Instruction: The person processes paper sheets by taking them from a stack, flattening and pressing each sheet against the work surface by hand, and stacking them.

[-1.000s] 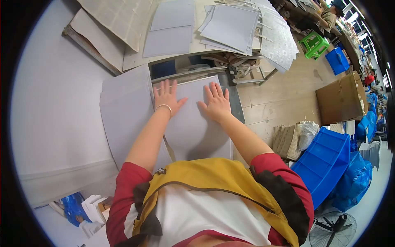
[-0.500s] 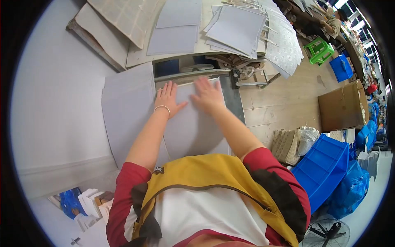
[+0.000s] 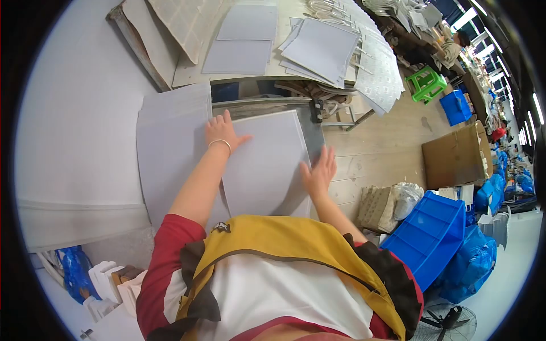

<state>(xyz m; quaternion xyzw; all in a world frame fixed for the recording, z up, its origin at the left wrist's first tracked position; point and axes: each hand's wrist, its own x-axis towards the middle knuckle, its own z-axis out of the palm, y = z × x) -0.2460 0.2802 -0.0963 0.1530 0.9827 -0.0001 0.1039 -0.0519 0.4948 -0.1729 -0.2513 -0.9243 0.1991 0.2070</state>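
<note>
- A large, pale-grey rectangular sheet (image 3: 264,165) lies on the dark-grey flat counter (image 3: 310,128).
- The left hand (image 3: 222,134) spreads open at its far-left corner, grasping nothing.
- The right hand (image 3: 319,172), blurred, is open by the right edge; contact is hard to tell.
- Overlapping pale-grey sheets (image 3: 173,148) lie left.

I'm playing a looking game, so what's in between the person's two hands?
A big pale sheet lies between the left hand and the right hand, as the head view shows.
</note>
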